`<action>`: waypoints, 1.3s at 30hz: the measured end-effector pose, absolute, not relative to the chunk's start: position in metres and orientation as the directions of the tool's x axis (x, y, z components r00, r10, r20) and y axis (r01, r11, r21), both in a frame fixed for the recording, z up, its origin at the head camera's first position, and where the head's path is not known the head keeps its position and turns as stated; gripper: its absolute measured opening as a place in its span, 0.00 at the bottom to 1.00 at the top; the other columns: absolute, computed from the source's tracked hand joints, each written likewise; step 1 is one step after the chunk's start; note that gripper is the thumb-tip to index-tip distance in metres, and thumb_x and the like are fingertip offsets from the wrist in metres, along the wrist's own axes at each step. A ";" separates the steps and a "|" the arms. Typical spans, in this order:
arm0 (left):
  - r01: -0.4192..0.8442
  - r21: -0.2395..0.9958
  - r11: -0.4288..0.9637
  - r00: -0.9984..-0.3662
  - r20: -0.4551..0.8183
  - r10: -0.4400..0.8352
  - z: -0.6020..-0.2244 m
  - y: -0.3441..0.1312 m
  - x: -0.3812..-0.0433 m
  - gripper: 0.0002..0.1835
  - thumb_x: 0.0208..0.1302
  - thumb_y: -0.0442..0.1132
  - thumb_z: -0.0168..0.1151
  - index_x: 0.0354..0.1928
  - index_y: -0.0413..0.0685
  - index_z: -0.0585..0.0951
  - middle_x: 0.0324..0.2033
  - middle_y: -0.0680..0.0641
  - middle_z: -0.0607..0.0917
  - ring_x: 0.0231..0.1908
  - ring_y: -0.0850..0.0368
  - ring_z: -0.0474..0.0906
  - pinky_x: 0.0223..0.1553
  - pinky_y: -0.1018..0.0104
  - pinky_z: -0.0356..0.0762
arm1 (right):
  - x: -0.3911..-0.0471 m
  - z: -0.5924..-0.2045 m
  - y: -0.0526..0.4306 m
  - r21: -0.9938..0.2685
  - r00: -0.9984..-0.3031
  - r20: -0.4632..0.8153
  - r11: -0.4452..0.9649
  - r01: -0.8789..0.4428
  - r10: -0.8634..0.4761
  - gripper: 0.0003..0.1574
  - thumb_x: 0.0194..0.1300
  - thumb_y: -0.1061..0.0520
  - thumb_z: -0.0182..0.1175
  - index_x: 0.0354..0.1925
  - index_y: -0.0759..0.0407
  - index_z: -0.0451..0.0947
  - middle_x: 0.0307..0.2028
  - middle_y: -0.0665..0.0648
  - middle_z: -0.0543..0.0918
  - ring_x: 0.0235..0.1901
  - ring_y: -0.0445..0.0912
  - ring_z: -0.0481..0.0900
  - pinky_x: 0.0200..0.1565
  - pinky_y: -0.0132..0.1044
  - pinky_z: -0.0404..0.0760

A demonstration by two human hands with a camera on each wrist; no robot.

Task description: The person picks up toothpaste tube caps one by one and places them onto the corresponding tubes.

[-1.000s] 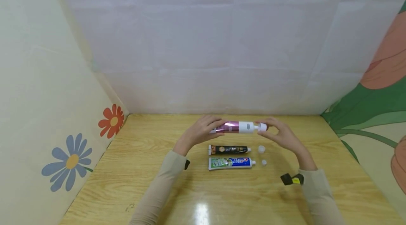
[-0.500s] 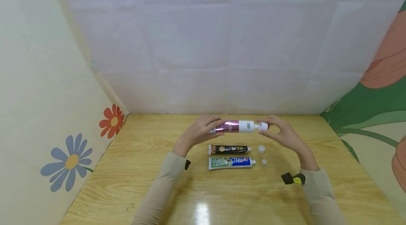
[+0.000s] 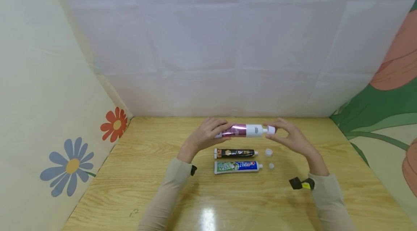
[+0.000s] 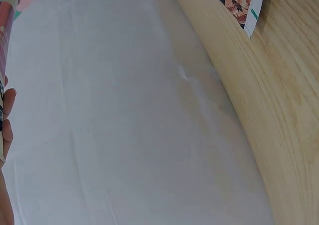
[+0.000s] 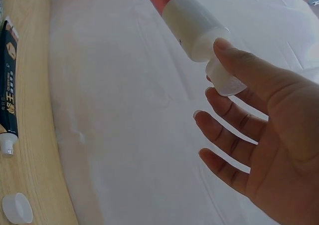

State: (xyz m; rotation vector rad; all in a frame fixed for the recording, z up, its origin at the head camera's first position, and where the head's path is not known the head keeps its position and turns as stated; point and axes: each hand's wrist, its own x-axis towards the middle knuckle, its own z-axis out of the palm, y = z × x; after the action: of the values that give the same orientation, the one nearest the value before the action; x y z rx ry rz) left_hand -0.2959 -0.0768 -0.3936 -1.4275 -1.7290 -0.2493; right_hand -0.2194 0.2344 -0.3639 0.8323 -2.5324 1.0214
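Observation:
My left hand [image 3: 206,136] grips a pink and white toothpaste tube [image 3: 254,130] near its tail end, holding it level above the back of the table. At the nozzle end, my right hand [image 3: 293,140] pinches a white cap [image 3: 271,130] between thumb and fingers. The right wrist view shows this cap [image 5: 225,80] at the tube's white shoulder [image 5: 192,25], the other fingers spread apart; whether the threads are engaged cannot be seen. Only some left fingertips [image 4: 8,103] show at the edge of the left wrist view.
A black toothpaste tube [image 3: 236,153] and a green and blue one [image 3: 236,167] lie uncapped on the wooden table [image 3: 254,202]. Two loose white caps, one larger [image 3: 268,152] and one smaller [image 3: 271,166], lie right of their nozzles. A white sheet [image 3: 228,61] hangs behind.
The pink and white tube has shifted very slightly right, and the gap between its shoulder and the cap looks a little narrower. Both hands keep their hold.

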 end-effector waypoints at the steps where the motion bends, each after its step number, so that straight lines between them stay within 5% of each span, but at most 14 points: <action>1: 0.877 -0.352 0.326 0.022 0.708 0.706 -0.393 -0.077 -0.296 0.26 0.53 0.49 0.68 0.52 0.44 0.78 0.43 0.47 0.81 0.43 0.56 0.78 0.49 0.66 0.77 | -0.221 -0.365 0.235 -0.542 -0.795 0.453 0.583 -0.605 -0.404 0.23 0.56 0.62 0.65 0.52 0.61 0.76 0.40 0.51 0.78 0.38 0.38 0.72 0.42 0.34 0.74; 7: 0.879 -0.347 0.328 0.018 0.711 0.703 -0.392 -0.075 -0.294 0.29 0.49 0.48 0.71 0.53 0.43 0.78 0.43 0.46 0.82 0.42 0.55 0.78 0.49 0.65 0.77 | -0.233 -0.379 0.242 -0.557 -0.795 0.445 0.568 -0.606 -0.412 0.25 0.57 0.58 0.65 0.54 0.54 0.76 0.41 0.46 0.78 0.39 0.37 0.72 0.42 0.35 0.75; 20: 0.876 -0.338 0.344 0.004 0.718 0.696 -0.394 -0.074 -0.290 0.28 0.49 0.49 0.71 0.52 0.45 0.78 0.42 0.47 0.82 0.42 0.55 0.78 0.47 0.65 0.78 | -0.236 -0.384 0.240 -0.568 -0.787 0.465 0.545 -0.617 -0.406 0.28 0.54 0.58 0.67 0.55 0.58 0.74 0.40 0.47 0.80 0.38 0.38 0.74 0.44 0.36 0.75; 27: 0.880 -0.324 0.346 0.003 0.733 0.680 -0.392 -0.072 -0.290 0.28 0.47 0.49 0.72 0.50 0.44 0.79 0.42 0.47 0.82 0.42 0.55 0.79 0.48 0.66 0.77 | -0.233 -0.382 0.238 -0.584 -0.806 0.480 0.559 -0.588 -0.347 0.19 0.52 0.57 0.69 0.43 0.53 0.75 0.36 0.45 0.79 0.37 0.39 0.73 0.44 0.34 0.73; 39: 0.908 -0.256 0.330 -0.036 0.739 0.672 -0.393 -0.066 -0.288 0.33 0.44 0.53 0.72 0.53 0.46 0.78 0.43 0.47 0.82 0.44 0.56 0.78 0.51 0.67 0.75 | -0.228 -0.381 0.242 -0.571 -0.797 0.504 0.564 -0.596 -0.333 0.18 0.52 0.59 0.69 0.43 0.52 0.78 0.35 0.45 0.80 0.36 0.38 0.74 0.43 0.33 0.73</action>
State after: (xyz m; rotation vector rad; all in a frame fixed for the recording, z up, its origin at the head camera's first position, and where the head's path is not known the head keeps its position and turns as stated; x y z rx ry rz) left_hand -0.2879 -0.0663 -0.3931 -1.4112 -1.7759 -0.3627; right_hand -0.2275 0.2419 -0.3808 0.7600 -2.4615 1.0852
